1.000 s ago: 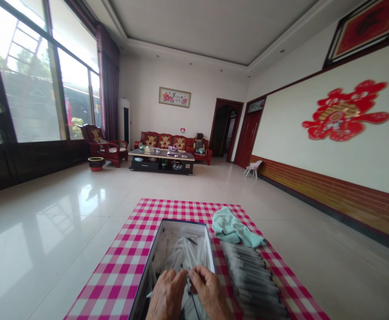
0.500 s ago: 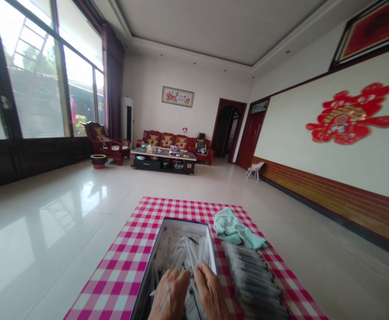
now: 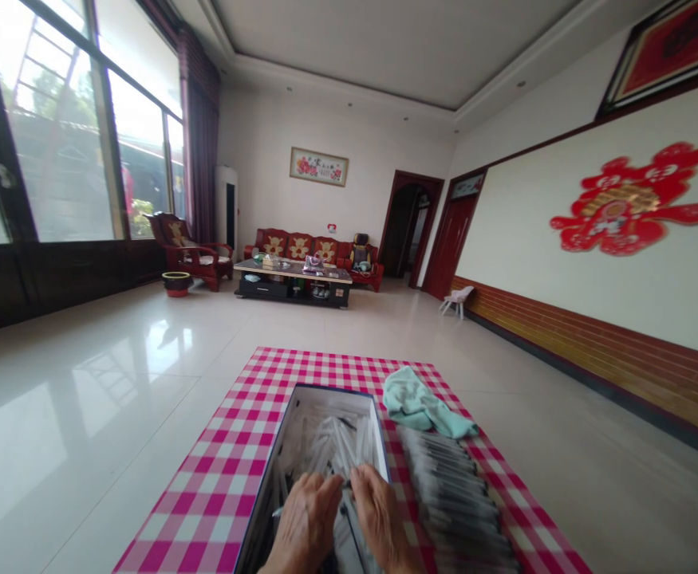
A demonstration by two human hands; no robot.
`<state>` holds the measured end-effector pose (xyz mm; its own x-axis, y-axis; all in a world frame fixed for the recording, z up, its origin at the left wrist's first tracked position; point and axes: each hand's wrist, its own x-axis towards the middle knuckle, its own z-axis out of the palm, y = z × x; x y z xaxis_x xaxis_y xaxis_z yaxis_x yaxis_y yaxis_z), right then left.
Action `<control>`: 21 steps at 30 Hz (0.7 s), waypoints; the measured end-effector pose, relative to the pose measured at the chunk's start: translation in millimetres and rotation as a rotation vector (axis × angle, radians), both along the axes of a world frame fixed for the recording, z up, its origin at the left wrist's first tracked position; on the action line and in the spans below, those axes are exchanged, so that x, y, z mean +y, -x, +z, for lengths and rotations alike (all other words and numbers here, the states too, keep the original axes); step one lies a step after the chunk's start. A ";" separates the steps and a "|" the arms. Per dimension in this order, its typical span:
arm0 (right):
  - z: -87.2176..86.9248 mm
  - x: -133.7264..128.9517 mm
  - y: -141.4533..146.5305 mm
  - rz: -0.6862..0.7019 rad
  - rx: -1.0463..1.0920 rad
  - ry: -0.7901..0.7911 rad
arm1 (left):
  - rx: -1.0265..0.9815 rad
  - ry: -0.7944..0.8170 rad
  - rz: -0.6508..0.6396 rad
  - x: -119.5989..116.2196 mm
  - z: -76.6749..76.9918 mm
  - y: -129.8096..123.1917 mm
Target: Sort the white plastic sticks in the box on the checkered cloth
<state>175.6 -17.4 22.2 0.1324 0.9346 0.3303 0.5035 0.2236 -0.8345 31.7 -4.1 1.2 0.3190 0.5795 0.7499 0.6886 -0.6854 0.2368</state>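
Both my hands are over the near part of an open box (image 3: 378,414) with a white inside and a blue rim. My left hand (image 3: 305,514) is closed, its thumb and fingertips pinched together. Facing it, my right hand (image 3: 378,510) pinches too, with a narrow gap between the hands. Whatever is in the fingertips is too small and blurred to name. Clear plastic strips or tubes (image 3: 340,442) lie jumbled in the box beyond the fingers, and slim dark pieces show lower down. To the right lies a row of slim, dark, pen-like sticks in clear wrapping (image 3: 456,486).
A mint-green cloth (image 3: 423,405) lies crumpled beyond the row of sticks. Under everything is a pink-and-white checked tablecloth (image 3: 217,462). Across the tiled floor stand a low table (image 3: 292,285), a red wooden sofa (image 3: 301,247) and a small white stool (image 3: 457,301).
The hands stay pinched over the box, with the gap between the fingertips slightly wider. The whole view has shifted a little upward.
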 end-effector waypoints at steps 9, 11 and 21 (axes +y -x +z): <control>-3.0 3.3 0.4 0.020 -0.086 -0.021 | 0.130 0.215 0.023 -3.3 8.2 -0.8; -7.3 5.1 -0.4 0.000 -0.082 -0.011 | 0.136 0.214 0.017 -2.1 7.4 -1.1; -7.2 3.2 -1.0 0.056 -0.075 -0.032 | 0.120 0.236 0.032 -3.4 4.0 -1.4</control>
<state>176.6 -14.2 15.0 0.0545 0.9284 0.3675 0.5504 0.2792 -0.7869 33.0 -7.5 5.2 0.3765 0.7450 0.5506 0.7417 -0.5985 0.3027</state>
